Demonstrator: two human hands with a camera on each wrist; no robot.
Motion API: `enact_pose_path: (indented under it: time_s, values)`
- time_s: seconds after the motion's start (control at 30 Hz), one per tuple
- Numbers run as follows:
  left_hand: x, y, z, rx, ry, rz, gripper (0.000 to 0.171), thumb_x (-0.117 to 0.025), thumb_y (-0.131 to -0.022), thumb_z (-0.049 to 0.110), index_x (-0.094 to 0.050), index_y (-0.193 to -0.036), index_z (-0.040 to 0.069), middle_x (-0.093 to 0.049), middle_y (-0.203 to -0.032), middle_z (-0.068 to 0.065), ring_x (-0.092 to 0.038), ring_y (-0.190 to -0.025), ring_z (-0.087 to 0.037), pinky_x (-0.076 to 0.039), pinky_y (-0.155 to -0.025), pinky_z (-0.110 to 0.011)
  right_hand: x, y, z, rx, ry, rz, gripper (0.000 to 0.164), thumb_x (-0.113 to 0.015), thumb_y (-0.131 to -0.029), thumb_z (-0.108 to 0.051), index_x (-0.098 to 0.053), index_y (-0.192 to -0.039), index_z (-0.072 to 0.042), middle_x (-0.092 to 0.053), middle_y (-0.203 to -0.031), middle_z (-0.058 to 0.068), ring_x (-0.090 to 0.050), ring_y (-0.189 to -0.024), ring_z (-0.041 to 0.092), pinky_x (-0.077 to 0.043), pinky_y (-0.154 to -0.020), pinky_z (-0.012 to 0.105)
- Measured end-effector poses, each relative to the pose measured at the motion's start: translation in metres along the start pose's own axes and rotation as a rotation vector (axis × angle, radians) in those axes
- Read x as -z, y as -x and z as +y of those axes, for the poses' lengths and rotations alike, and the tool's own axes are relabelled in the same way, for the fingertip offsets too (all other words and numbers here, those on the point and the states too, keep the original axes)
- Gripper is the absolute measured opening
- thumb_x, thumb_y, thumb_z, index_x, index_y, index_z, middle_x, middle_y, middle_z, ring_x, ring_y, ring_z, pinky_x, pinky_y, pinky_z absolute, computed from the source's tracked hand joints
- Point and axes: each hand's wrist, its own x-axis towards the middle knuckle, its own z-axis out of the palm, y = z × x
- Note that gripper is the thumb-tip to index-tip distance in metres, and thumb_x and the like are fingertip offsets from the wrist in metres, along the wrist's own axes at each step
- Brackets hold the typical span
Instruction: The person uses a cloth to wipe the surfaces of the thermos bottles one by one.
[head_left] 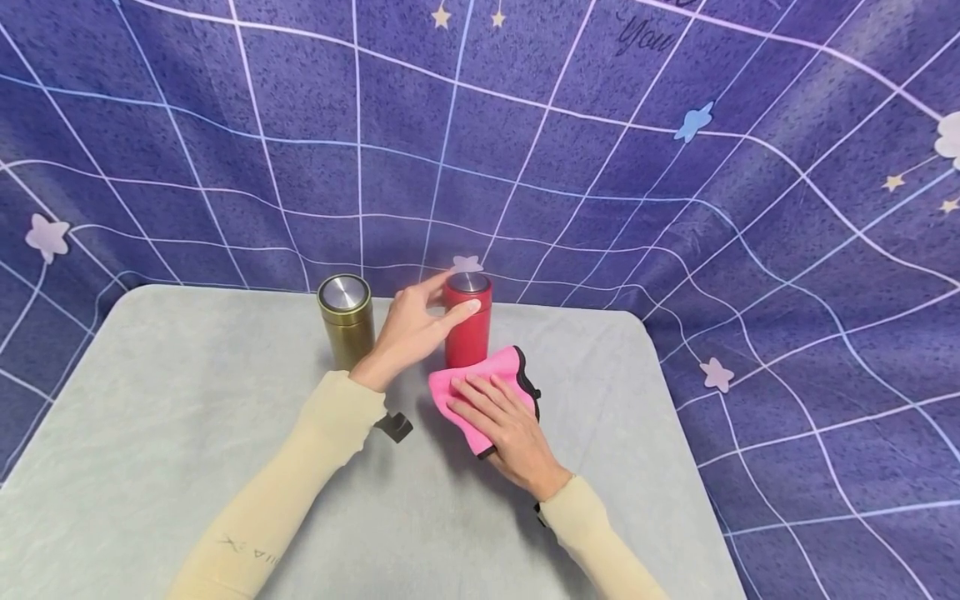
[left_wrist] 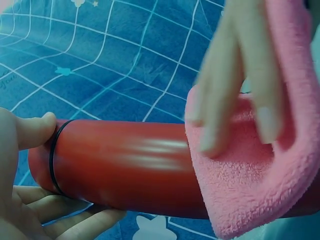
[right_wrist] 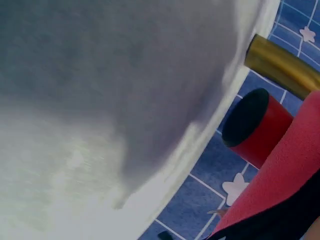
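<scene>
My left hand (head_left: 414, 327) grips a red vacuum flask (head_left: 467, 336) near its steel-topped lid, thumb on one side and fingers round the other. A black ring (left_wrist: 57, 157) marks the lid joint in the left wrist view. My right hand (head_left: 510, 427) holds a pink cloth (left_wrist: 240, 175) with a black border against the flask's lower body, its fingers lying over the cloth and its thumb hidden. The right wrist view shows the flask's dark base (right_wrist: 246, 117), raised off the table. An olive-gold flask (head_left: 349, 329) stands upright left of my left hand.
A grey-white cloth covers the table (head_left: 187, 400). Behind and beside it hangs a blue-purple curtain (head_left: 570, 167) with grid lines and stars. A black wrist mount (head_left: 396, 427) juts out below my left wrist.
</scene>
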Motion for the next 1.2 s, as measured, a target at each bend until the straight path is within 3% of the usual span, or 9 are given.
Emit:
enact_pose_path:
  time_s: [0.3,0.53,0.7,0.87,1.2]
  values:
    - [-0.001,0.001,0.000,-0.010,0.017,0.008,0.074,-0.080,-0.094,0.042,-0.056,-0.156,0.009,-0.072,-0.137,-0.014,-0.071,-0.125,-0.033,-0.054,-0.106,-0.061,0.000,-0.009,0.007,0.004,-0.070,0.131,0.057,-0.078,-0.093,-0.001,-0.065,-0.148,-0.007,-0.057,-0.157,0.014,-0.051,-0.148,0.037,-0.042,-0.123,0.052]
    - [0.000,0.001,-0.003,-0.004,0.029,0.000,0.074,-0.082,-0.095,0.039,-0.056,-0.156,0.007,-0.070,-0.141,-0.015,-0.071,-0.126,-0.033,-0.055,-0.106,-0.056,-0.007,0.000,0.006,-0.013,-0.008,0.191,0.041,-0.077,-0.096,-0.011,-0.074,-0.137,-0.016,-0.064,-0.127,0.016,-0.062,-0.119,0.031,-0.054,-0.107,0.048]
    - [0.001,0.000,-0.004,-0.009,0.004,0.011,0.073,-0.081,-0.095,0.041,-0.057,-0.156,0.008,-0.071,-0.139,-0.014,-0.071,-0.125,-0.033,-0.055,-0.106,-0.056,-0.010,0.004,0.006,-0.004,0.004,0.164,0.046,-0.077,-0.096,-0.011,-0.070,-0.142,-0.013,-0.067,-0.136,0.015,-0.064,-0.125,0.034,-0.052,-0.112,0.053]
    - [0.004,-0.001,-0.003,-0.007,-0.004,0.070,0.071,-0.080,-0.095,0.044,-0.059,-0.153,0.009,-0.075,-0.132,-0.014,-0.072,-0.122,-0.032,-0.056,-0.103,-0.056,-0.011,0.006,0.005,0.005,0.008,0.179,0.044,-0.069,-0.101,-0.008,-0.067,-0.145,-0.008,-0.064,-0.148,0.017,-0.060,-0.137,0.039,-0.048,-0.115,0.059]
    - [0.006,0.000,-0.002,0.021,0.033,0.096,0.073,-0.079,-0.095,0.046,-0.058,-0.154,0.009,-0.074,-0.134,-0.015,-0.071,-0.124,-0.033,-0.054,-0.106,-0.059,-0.016,0.008,0.003,-0.011,-0.011,0.173,0.045,-0.063,-0.105,-0.004,-0.063,-0.149,-0.007,-0.056,-0.157,0.019,-0.052,-0.146,0.042,-0.042,-0.120,0.060]
